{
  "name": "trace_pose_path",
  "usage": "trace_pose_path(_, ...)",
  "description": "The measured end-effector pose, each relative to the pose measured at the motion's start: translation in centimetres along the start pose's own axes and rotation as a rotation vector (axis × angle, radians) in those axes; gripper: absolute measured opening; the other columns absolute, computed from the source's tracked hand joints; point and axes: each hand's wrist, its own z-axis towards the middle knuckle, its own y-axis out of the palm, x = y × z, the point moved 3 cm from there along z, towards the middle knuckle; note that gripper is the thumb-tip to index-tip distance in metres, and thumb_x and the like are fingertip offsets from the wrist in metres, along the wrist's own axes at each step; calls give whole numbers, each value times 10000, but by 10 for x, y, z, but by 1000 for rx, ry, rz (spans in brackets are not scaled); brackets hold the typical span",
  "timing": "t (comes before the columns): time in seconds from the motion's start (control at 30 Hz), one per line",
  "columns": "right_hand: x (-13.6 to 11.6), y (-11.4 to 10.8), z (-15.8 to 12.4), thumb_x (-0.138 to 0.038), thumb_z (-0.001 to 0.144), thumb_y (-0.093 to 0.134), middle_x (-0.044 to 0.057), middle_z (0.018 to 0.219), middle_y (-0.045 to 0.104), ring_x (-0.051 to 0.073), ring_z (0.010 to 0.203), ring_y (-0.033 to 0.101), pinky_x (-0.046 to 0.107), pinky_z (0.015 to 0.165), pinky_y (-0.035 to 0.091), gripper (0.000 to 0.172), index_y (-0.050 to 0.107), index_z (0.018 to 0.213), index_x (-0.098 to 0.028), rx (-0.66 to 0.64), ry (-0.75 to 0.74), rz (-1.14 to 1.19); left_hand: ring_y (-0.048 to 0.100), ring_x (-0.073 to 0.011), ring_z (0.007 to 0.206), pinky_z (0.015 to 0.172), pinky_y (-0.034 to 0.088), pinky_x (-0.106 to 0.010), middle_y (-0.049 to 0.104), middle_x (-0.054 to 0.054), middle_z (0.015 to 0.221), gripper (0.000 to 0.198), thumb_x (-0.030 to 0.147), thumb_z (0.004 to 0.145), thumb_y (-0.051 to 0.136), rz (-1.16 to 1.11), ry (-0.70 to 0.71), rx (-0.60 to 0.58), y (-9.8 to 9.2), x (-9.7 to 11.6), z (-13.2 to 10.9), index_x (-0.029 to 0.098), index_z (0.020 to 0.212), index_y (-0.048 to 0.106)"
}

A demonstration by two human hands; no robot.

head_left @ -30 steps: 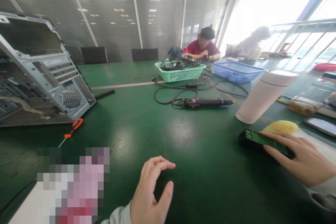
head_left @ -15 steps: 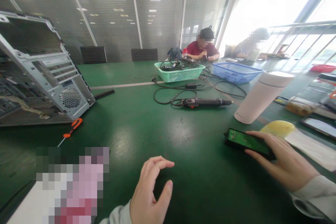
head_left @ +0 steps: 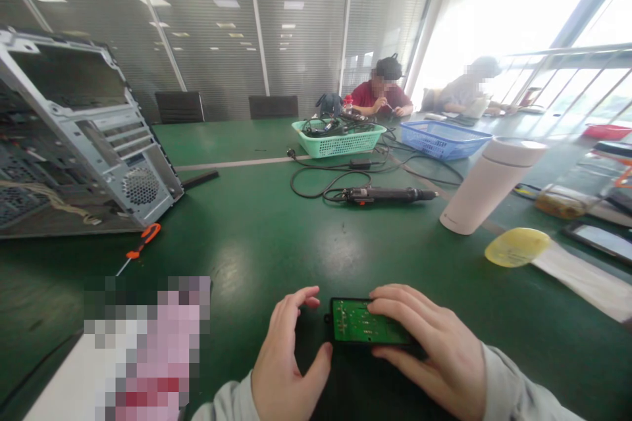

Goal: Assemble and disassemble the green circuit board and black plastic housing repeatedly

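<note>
left hand (head_left: pixel 286 358) remains on the green table (head_left: pixel 237 237), fingers curled and apart, holding nothing, thumb just beside the circuit board unit (head_left: pixel 356 327). right hand (head_left: pixel 424 345) has carried that unit in from beside the yellow disc (head_left: pixel 516 247) to front centre, fingers wrapped over its far edge. unit now sits between both hands, within reach of each.

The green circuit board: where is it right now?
The green circuit board lies low and center in the head view, on the green table, under the right hand, beside the left hand.
</note>
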Motion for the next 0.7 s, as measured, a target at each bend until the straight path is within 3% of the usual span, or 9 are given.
trace_pose_path(0.3,-13,25,25,-228,861,612,61,1112,629,188,1013,603,322,857,528,325,493,1162,-249,23,50,150,528,-253,1244,1052,429,-457,570,-44,1321,487,151,888,528,-148,-79,58,-1,-10,-4,319,1337,441)
trace_pose_path(0.57,-10,32,18,-261,839,628,41,1096,636,181,1011,595,309,871,484,295,547,1123,-260,58,214,320,535,-275,1251,1049,433,-454,591,-57,1343,496,175,875,566,-167,-109,63,0,-14,-6,297,1350,491)
trace_pose_path(0.7,-8,31,18,-311,811,630,36,1031,649,194,949,603,314,830,465,267,593,1067,-249,56,404,504,530,-295,1265,1077,410,-473,590,-84,1360,484,262,877,589,-187,-186,74,1,-17,-9,256,1356,517)
